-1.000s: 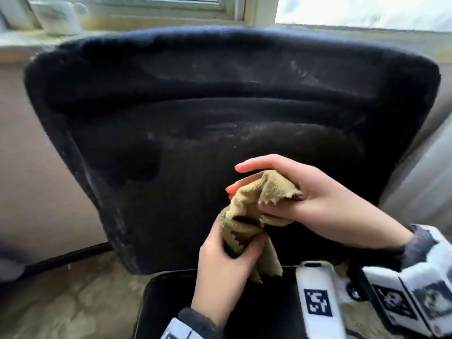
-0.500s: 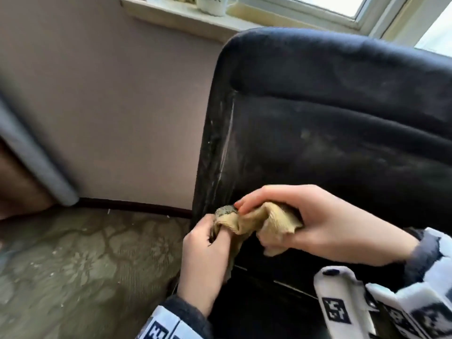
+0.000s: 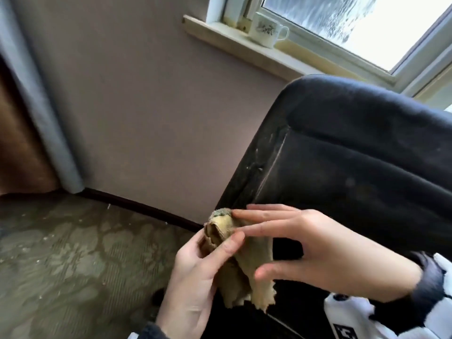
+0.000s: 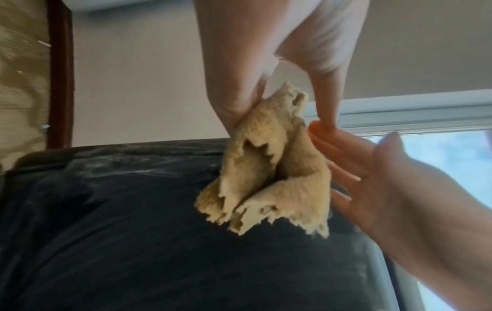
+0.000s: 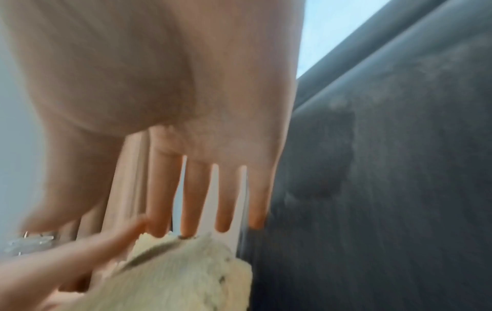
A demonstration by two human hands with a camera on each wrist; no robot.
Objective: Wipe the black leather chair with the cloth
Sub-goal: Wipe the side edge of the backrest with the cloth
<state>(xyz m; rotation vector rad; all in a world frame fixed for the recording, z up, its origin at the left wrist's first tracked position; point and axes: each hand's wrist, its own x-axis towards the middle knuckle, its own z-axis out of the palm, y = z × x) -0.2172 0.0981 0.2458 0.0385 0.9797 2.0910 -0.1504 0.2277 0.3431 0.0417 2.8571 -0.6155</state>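
Pinched between thumb and fingers of the left hand (image 3: pixel 195 272), the cloth (image 3: pixel 241 263) hangs just beside the black leather chair (image 3: pixel 362 172), at its backrest's side edge. Right hand (image 3: pixel 315 250), fingers straight, touches the cloth, probably refolding to expose a clean face.

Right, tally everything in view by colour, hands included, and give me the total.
Black: 1, the chair
Tan: 1, the cloth
White: 1, the mug on the windowsill
Bare hands: 2, left hand, right hand
Total: 5
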